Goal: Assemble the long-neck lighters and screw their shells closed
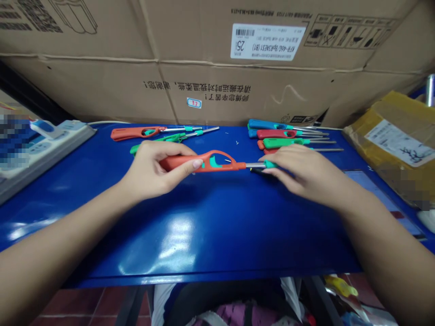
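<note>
An orange utility lighter (217, 162) with a teal trigger is held level above the blue table. My left hand (159, 170) is wrapped round its handle, thumb along the near side. At the other end, my right hand (302, 174) pinches the teal collar (269, 165) on the metal barrel; the barrel's tip is hidden by that hand. Behind my left hand lie another orange lighter (136, 132) and a green lighter (175, 138). Beyond my right hand is a pile of several blue, red, green and orange lighters (277, 134), barrels pointing right.
A large cardboard box (200, 72) stands along the back of the blue table (217, 235). A white power strip (44, 149) is at the left. On the right are a taped brown parcel (384, 122) and a flat screen-like device (370, 190), partly behind my right arm.
</note>
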A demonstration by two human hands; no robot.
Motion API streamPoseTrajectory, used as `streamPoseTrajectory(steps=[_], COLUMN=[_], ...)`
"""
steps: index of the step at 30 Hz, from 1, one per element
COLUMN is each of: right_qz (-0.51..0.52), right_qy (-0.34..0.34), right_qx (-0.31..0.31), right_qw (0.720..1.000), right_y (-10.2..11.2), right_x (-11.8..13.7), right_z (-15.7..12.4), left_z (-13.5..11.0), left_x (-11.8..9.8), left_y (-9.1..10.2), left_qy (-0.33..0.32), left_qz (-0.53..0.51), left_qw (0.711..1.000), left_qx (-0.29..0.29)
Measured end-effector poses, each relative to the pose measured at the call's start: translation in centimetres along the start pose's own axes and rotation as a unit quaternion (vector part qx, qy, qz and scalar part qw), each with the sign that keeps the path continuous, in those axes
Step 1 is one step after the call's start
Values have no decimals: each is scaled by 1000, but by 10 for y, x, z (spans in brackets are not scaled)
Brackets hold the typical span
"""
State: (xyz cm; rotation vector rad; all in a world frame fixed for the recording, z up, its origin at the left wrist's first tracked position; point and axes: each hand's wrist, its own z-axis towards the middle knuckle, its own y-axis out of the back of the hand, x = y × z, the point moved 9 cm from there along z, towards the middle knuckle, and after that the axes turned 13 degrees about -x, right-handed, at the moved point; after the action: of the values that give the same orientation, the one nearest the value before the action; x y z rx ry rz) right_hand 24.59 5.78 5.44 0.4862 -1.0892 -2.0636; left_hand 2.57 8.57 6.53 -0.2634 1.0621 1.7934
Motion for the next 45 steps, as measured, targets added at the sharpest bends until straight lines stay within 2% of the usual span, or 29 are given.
streamPoseTrajectory(steps=[3, 5, 9, 11, 14, 18, 21, 25, 27, 30, 34, 36, 37, 39, 42, 45], right_qz=[0, -20, -2, 1, 44, 123, 142, 136, 120, 106, 115, 86, 61, 17, 12, 22], right_qy=[54, 75, 56, 55, 42, -5, -12, -22, -44, -58, -101, -146, -176, -243, -261, -268], right_qx=[2, 6, -2, 7, 46, 105, 98, 67, 81, 99, 13, -21, -17, 33, 60, 48], right_qw=[999, 997, 998, 998, 997, 987, 985, 988, 989, 988, 988, 985, 982, 969, 963, 962], right_y=[-10, -18, -23, -25, -30, -39, -39, -39, -43, -45, -27, -21, -23, -34, -44, -44], right_x=[25, 36, 36, 35, 36, 37, 37, 33, 27, 20, 1, -15, -25, -43, -51, -50], right_z=[-1, -2, -3, -5, -7, -12, -12, -9, -9, -7, 1, -3, -7, -20, -29, -27], left_z=[-10, -16, -20, -21, -20, -23, -28, -25, -22, -24, -37, -42, -44, -48, -50, -46], left_x=[-5, -2, 7, 9, 3, -22, -33, -25, -18, -11, -9, -11, -12, -13, -16, -15], left_y=[-19, -30, -37, -39, -36, -27, -24, -28, -34, -46, -66, -71, -73, -75, -74, -67], left_qy=[26, 69, 148, 166, 120, -43, -106, -67, -44, -48, -79, -90, -97, -108, -122, -132], left_qz=[-36, -36, -68, -87, -81, -38, -34, -9, 6, 21, 34, 39, 44, 66, 80, 99], left_qw=[998, 995, 983, 978, 986, 998, 994, 997, 996, 989, 967, 960, 958, 954, 949, 945], left_qx=[42, 68, 83, 92, 86, 36, 24, 43, 73, 138, 241, 262, 267, 273, 280, 282])
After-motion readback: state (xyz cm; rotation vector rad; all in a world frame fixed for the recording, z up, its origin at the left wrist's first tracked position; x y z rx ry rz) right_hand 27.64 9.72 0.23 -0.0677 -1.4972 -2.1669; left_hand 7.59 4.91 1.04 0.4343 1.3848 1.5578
